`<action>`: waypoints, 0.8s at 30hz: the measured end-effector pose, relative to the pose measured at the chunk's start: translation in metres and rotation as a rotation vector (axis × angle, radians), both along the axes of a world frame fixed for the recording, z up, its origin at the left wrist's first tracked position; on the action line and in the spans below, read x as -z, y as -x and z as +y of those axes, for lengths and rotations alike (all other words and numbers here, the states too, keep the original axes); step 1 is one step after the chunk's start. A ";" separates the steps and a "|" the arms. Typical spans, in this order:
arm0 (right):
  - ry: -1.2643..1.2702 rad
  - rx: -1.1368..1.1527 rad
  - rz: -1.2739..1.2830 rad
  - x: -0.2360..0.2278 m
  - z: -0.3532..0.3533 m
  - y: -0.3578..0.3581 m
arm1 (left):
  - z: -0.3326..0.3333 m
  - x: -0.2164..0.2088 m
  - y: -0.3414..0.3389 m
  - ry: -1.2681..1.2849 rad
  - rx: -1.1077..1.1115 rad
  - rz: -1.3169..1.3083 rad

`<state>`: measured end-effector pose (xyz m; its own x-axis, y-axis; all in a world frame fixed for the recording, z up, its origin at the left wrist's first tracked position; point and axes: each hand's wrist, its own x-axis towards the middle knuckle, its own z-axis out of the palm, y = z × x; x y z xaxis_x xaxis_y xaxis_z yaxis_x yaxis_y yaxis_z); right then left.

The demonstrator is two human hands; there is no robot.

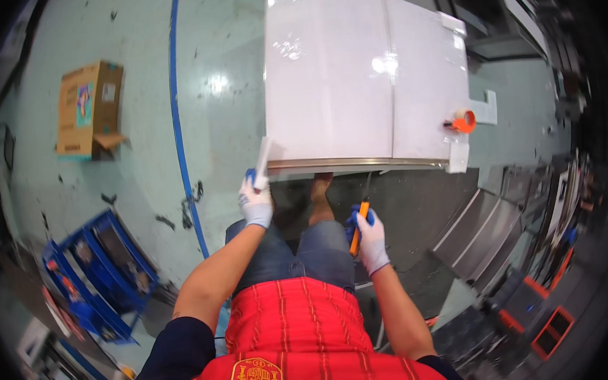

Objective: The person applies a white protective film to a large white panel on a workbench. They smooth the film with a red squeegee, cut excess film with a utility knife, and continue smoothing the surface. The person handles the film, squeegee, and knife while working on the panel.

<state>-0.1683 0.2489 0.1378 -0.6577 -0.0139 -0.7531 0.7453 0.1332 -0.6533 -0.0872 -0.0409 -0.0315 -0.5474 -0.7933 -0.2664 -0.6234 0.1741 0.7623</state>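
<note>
A large white appliance panel (pixel 352 79), wrapped in clear film, lies flat in front of me. My left hand (pixel 256 202), in a white glove with blue fingertips, grips a white corner protector (pixel 264 161) at the panel's near left corner. My right hand (pixel 370 236), gloved the same way, holds an orange-handled tool (pixel 359 232) below the panel's near edge. An orange tape roll (pixel 463 121) sits at the panel's right edge.
A brown cardboard box (pixel 89 110) stands on the pale floor at the left, beyond a blue floor line (pixel 179 128). Blue crates (pixel 100 274) sit at the lower left. Grey metal panels (pixel 479 233) and orange-trimmed parts lie at the right.
</note>
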 end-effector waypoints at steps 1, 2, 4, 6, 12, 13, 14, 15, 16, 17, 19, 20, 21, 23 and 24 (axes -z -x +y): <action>-0.016 -0.076 0.073 0.015 0.000 0.023 | 0.018 0.002 0.002 0.040 0.055 -0.120; -0.066 -0.142 0.095 0.029 0.002 0.050 | 0.035 0.002 0.004 0.169 0.147 -0.140; -0.187 -0.321 0.157 0.059 0.008 0.105 | 0.058 -0.003 0.006 0.242 0.291 -0.164; -0.302 -0.508 0.220 0.092 0.006 0.165 | 0.069 -0.007 0.008 0.161 0.267 -0.159; -0.817 -1.026 0.826 0.146 -0.030 0.294 | 0.055 0.012 0.031 0.053 -0.125 -0.094; -0.848 -1.076 0.831 0.148 -0.035 0.307 | 0.053 0.018 0.037 0.068 -0.262 0.037; -0.879 -1.090 0.905 0.155 -0.042 0.316 | 0.050 0.022 0.037 0.095 -0.281 0.056; -0.905 -1.108 1.014 0.159 -0.047 0.324 | 0.049 0.023 0.038 0.050 -0.249 0.032; -0.902 -1.133 1.050 0.164 -0.050 0.329 | 0.050 0.024 0.038 0.058 -0.223 0.002; -0.911 -1.152 1.088 0.167 -0.053 0.335 | 0.051 0.022 0.037 0.027 -0.162 -0.049; -0.943 -1.171 1.134 0.172 -0.058 0.340 | 0.055 0.015 0.035 0.003 -0.093 -0.132; -0.965 -1.170 1.146 0.172 -0.061 0.339 | 0.057 0.011 0.035 0.015 -0.087 -0.164; -1.006 -1.154 1.118 0.171 -0.064 0.334 | 0.057 0.007 0.035 0.010 -0.076 -0.200; -0.895 -1.130 1.204 0.163 -0.072 0.309 | 0.054 0.001 0.036 0.034 -0.029 -0.175; -0.785 -1.133 1.261 0.157 -0.077 0.289 | 0.050 -0.001 0.036 0.054 0.011 -0.137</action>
<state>-0.4577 0.1716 -0.0192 -0.6888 -0.7226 0.0575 -0.7133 0.6616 -0.2311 -0.1231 0.0094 -0.0308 -0.5175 -0.8026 -0.2966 -0.7190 0.2199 0.6593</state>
